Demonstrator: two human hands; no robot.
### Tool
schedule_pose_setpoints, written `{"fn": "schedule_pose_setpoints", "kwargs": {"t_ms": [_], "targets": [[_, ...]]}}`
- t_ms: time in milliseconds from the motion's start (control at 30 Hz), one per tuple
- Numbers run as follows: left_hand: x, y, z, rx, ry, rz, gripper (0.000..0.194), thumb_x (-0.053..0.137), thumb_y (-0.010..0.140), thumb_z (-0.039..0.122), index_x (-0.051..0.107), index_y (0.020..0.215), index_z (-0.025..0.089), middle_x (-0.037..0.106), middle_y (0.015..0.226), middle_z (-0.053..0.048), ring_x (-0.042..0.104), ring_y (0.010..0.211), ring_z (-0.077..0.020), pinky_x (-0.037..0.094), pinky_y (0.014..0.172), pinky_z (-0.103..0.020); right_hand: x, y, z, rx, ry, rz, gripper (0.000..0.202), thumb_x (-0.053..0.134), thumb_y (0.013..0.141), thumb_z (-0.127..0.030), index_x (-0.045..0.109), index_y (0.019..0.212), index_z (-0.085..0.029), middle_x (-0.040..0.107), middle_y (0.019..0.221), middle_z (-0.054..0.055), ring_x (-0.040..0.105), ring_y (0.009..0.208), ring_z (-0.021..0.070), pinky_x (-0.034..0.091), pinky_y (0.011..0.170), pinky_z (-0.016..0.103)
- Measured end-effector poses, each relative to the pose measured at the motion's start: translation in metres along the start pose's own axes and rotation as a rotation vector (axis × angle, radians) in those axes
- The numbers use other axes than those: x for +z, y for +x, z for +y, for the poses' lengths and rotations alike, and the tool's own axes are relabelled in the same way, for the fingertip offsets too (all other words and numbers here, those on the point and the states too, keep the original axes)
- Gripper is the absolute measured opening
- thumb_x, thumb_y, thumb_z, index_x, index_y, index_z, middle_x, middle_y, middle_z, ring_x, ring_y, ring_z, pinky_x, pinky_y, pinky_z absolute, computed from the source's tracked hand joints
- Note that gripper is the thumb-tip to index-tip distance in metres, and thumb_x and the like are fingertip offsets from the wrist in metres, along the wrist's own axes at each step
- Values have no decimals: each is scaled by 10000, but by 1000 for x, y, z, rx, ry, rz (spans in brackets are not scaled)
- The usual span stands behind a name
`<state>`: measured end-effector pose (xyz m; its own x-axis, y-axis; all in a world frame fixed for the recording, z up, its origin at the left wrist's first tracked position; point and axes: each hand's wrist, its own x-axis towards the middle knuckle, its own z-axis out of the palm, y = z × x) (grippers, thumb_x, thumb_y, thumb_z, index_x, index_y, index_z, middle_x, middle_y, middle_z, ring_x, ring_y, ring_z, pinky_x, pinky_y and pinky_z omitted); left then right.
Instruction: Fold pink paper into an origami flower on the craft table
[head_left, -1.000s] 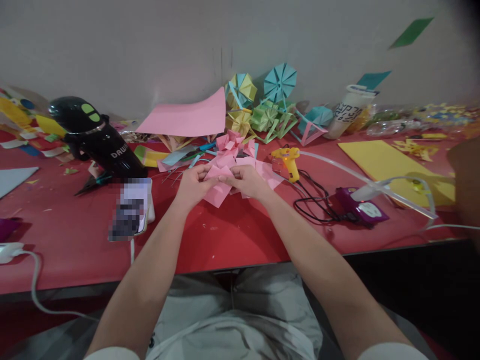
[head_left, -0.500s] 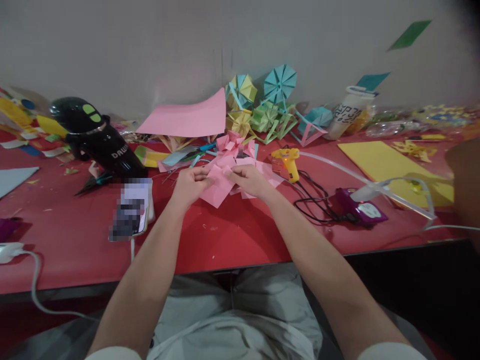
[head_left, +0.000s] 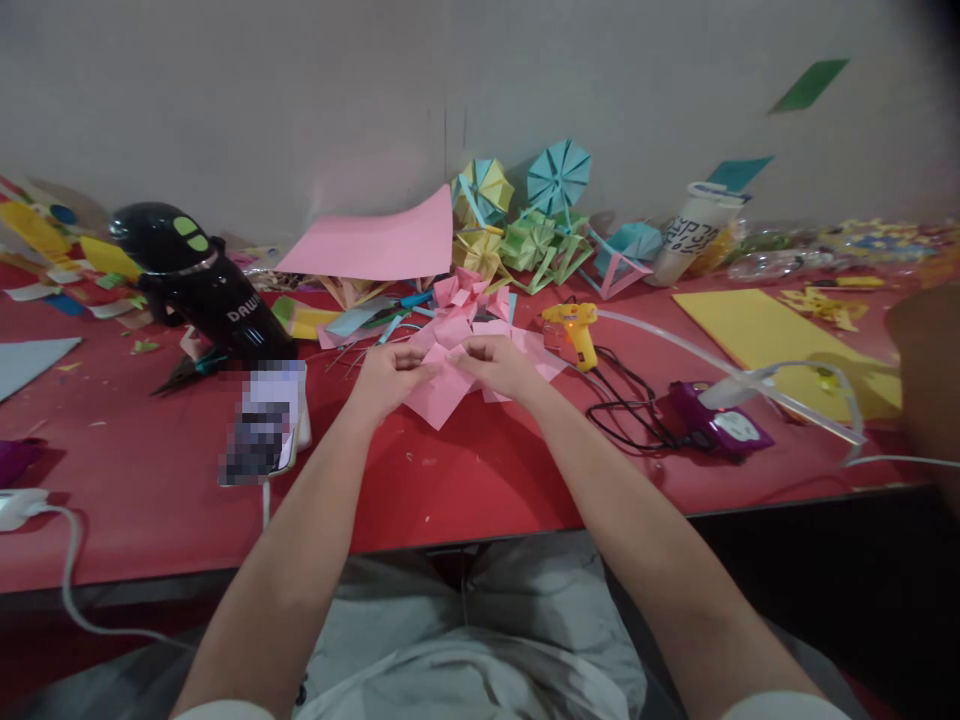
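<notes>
A square of pink paper (head_left: 437,402) is held between my two hands just above the red table. My left hand (head_left: 391,376) pinches its left side with thumb and fingers. On the other side, my right hand (head_left: 499,366) grips the paper near its upper right, the thumb lying over it. Behind them lies a pile of folded pink paper pieces (head_left: 469,296), with more flat pink sheets (head_left: 541,350) to the right. My fingers cover part of the held paper's edges.
A yellow glue gun (head_left: 576,332) rests right of my hands, its black cord running to a purple power socket (head_left: 720,420). To the left stand a phone (head_left: 270,415) and a tilted black bottle (head_left: 217,290). Folded paper umbrellas (head_left: 559,178) lean along the wall.
The held pink paper and both hands have shifted slightly down in view, along with the scene behind. Both hands keep hold of the paper, its lower corner a little lower than before.
</notes>
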<state>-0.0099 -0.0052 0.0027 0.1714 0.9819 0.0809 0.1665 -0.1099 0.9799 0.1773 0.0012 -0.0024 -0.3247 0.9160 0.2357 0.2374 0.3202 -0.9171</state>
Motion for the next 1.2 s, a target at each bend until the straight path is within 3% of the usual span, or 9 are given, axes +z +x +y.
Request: {"fn": "schedule_pose_setpoints", "kwargs": {"t_ms": [300, 533, 667, 1067, 1200], "targets": [[2, -1, 2, -23, -24, -49, 313, 806, 591, 313, 746, 845, 140, 745, 840, -76, 671, 737, -183, 524, 701, -303, 6, -1, -2, -44, -28, 96, 464, 599, 775, -590, 474, 584, -186, 425, 589, -15, 383, 590, 104, 327, 544, 258], [2, -3, 5, -21, 21, -43, 424, 804, 592, 292, 726, 977, 131, 728, 830, -67, 667, 763, -186, 509, 710, -297, 7, 1, 3, -27, 34, 89, 338, 631, 768, -511, 633, 727, -175, 500, 634, -13, 392, 591, 105, 324, 551, 260], [3, -4, 6, -10, 47, -79, 470, 794, 612, 307, 715, 1041, 130, 708, 798, -54, 651, 736, -175, 491, 684, -289, 8, 2, 5, -25, 47, 116, 332, 620, 773, -499, 615, 696, -175, 496, 627, -14, 396, 593, 105, 334, 561, 263], [6, -5, 3, 42, 41, -109, 400, 780, 647, 314, 723, 1011, 159, 654, 704, -2, 606, 648, -131, 464, 636, -261, 5, 1, 1, -82, -27, 111, 268, 604, 796, -436, 612, 722, -179, 586, 702, 15, 466, 642, 125, 404, 616, 273], [9, -6, 7, -2, -22, -58, 412, 797, 612, 307, 729, 990, 157, 683, 722, -19, 630, 657, -150, 497, 665, -287, 8, 1, 2, -72, -46, 139, 289, 595, 815, -464, 627, 756, -183, 615, 737, 28, 511, 685, 138, 431, 649, 283]]}}
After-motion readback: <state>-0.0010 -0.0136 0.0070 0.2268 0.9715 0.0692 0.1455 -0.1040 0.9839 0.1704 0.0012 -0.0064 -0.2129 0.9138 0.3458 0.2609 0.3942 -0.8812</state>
